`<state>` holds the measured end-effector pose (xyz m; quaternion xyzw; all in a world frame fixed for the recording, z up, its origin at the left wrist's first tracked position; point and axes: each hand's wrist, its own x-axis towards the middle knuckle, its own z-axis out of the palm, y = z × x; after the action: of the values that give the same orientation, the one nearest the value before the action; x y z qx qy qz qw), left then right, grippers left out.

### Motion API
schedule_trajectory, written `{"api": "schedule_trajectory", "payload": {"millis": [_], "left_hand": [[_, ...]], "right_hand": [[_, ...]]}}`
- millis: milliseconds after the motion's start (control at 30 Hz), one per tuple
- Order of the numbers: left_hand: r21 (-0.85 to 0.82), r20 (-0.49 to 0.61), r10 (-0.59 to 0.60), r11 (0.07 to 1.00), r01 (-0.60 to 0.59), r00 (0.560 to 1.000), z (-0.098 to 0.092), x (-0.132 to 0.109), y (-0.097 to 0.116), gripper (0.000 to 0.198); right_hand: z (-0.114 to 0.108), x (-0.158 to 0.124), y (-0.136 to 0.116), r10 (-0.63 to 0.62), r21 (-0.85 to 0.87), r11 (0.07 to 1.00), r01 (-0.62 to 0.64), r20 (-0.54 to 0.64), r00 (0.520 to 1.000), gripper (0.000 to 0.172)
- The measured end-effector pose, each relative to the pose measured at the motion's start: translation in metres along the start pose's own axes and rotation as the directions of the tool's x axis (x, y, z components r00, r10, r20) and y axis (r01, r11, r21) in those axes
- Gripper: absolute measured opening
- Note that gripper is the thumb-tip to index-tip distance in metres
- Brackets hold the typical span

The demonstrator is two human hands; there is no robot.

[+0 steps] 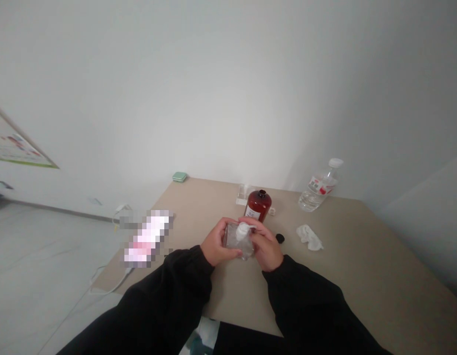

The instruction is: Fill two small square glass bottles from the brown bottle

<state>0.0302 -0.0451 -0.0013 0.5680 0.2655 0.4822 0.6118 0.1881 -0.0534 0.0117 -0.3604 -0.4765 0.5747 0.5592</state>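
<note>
bottle: clear square glass pump bottle [233,238] with a white pump head [242,230], its nozzle pointing toward the right hand.
place: between the two hands, over the middle of the beige table [365,266], just in front of the amber bottle; whether its base touches the table cannot be told.
left hand: left hand [218,242] grasps the bottle from the left side, its fingers [228,252] curled around the lower front.
right hand: right hand [264,245] closes on the bottle from the right, its fingers [252,232] bent over just beside the pump head and nozzle.
sleeves: black sleeves [169,291] run up both forearms to the wrists.
nearby: amber bottle [258,207] with a black neck and white label stands directly behind the hands; black cap [280,238] lies just right of the right hand; small clear square item [243,195] stands behind the amber bottle.
table, farther out: crumpled white tissue [309,237] on the right; plastic water bottle [319,186] with a white cap and red-and-white label near the back edge; pale green case [179,177] at the far corner; pixelated pink-and-white object [147,239], too blurred to name, on the left.
room: white wall [228,98] behind, poster [14,140] at the left.
</note>
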Motion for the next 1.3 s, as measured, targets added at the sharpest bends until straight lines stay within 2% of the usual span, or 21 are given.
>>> {"api": "schedule_trajectory", "payload": {"millis": [100,200,333,400,533,600,700,767,833,933,1067,1167,1233,1300], "left_hand": [[0.007,0.006,0.016,1.000,-0.016,1.000,-0.001,0.000,-0.001,0.071],[0.023,0.014,0.010,1.000,-0.011,1.000,-0.001,-0.001,-0.002,0.071],[0.005,0.033,0.002,1.000,-0.002,0.999,-0.002,-0.001,-0.001,0.069],[-0.021,0.040,0.007,1.000,-0.006,0.999,-0.002,-0.001,-0.001,0.068],[-0.110,0.091,0.007,0.994,0.003,0.996,-0.004,-0.001,-0.002,0.069],[-0.160,0.153,-0.007,0.987,0.032,0.988,-0.006,-0.001,-0.004,0.071],[-0.218,0.244,-0.028,0.972,0.083,0.969,-0.009,-0.002,-0.005,0.071],[-0.235,0.313,-0.062,0.962,0.141,0.948,-0.010,-0.002,-0.004,0.068],[-0.223,0.405,-0.124,0.947,0.230,0.906,-0.009,-0.002,0.000,0.067],[-0.187,0.527,-0.194,0.923,0.336,0.828,-0.007,0.000,0.007,0.070],[-0.101,0.654,-0.252,0.906,0.412,0.714,-0.013,0.002,0.013,0.072],[-0.031,0.728,-0.285,0.895,0.446,0.623,-0.018,0.001,0.016,0.071],[-0.023,0.731,-0.282,0.900,0.436,0.621,-0.019,-0.001,0.017,0.073],[-0.070,0.666,-0.257,0.913,0.401,0.700,-0.016,-0.002,0.016,0.073]], "right_hand": [[-0.002,0.000,0.001,-0.044,-0.024,0.999,0.045,0.022,0.999,0.022],[-0.001,-0.002,-0.002,-0.005,0.052,0.999,0.005,0.006,1.000,0.010],[0.002,-0.004,-0.004,-0.009,0.095,0.995,0.007,0.019,1.000,0.018],[0.001,-0.004,-0.005,-0.034,0.062,0.998,0.031,0.047,0.998,0.024],[-0.005,-0.003,-0.013,-0.102,-0.156,0.978,0.139,0.223,0.970,0.039],[-0.009,-0.002,-0.020,-0.103,-0.247,0.949,0.198,0.351,0.931,0.043],[-0.015,0.000,-0.029,-0.061,-0.296,0.925,0.237,0.499,0.864,0.044],[-0.016,-0.001,-0.032,-0.024,-0.298,0.926,0.233,0.567,0.823,0.044],[-0.016,-0.002,-0.033,-0.002,-0.274,0.938,0.214,0.613,0.790,0.047],[-0.013,-0.005,-0.035,0.037,-0.212,0.967,0.143,0.669,0.742,0.054],[-0.008,-0.009,-0.039,0.097,-0.164,0.986,0.040,0.746,0.659,0.050],[-0.003,-0.012,-0.042,0.088,-0.164,0.984,0.061,0.766,0.637,0.045],[0.000,-0.013,-0.043,0.049,-0.175,0.976,0.129,0.756,0.652,0.041],[0.000,-0.012,-0.041,0.002,-0.197,0.960,0.199,0.716,0.698,0.039]]}}
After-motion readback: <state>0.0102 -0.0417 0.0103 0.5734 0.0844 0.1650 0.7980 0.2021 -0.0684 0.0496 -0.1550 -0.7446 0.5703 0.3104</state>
